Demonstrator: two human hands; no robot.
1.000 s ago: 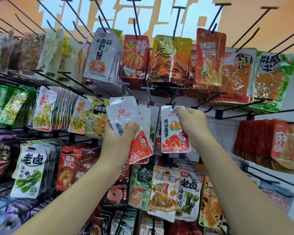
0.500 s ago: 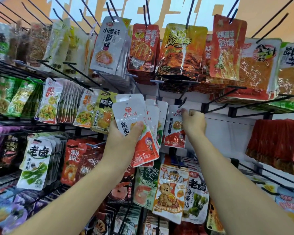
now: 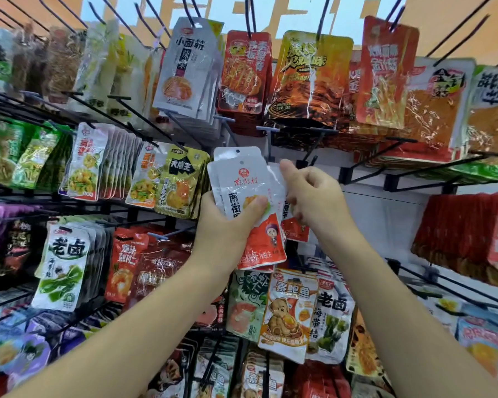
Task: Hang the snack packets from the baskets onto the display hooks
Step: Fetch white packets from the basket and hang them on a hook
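Fingers [image 3: 210, 201] of the left hand [image 3: 227, 228] curl behind a stack of white-and-red packets [image 3: 243, 182], thumb pressed across its front: clamped tight. The stack stands upright at mid-rack, just below a black hook [image 3: 306, 160]. The right hand [image 3: 316, 202] sits at the stack's right edge, fingers curled, thumb raised; whether it pinches a packet, cannot tell. A matching hung packet [image 3: 295, 229] shows behind, mostly hidden.

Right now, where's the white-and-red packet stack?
The stack sits centre of the head view, gripped in the left hand, just right of the yellow-black packets.
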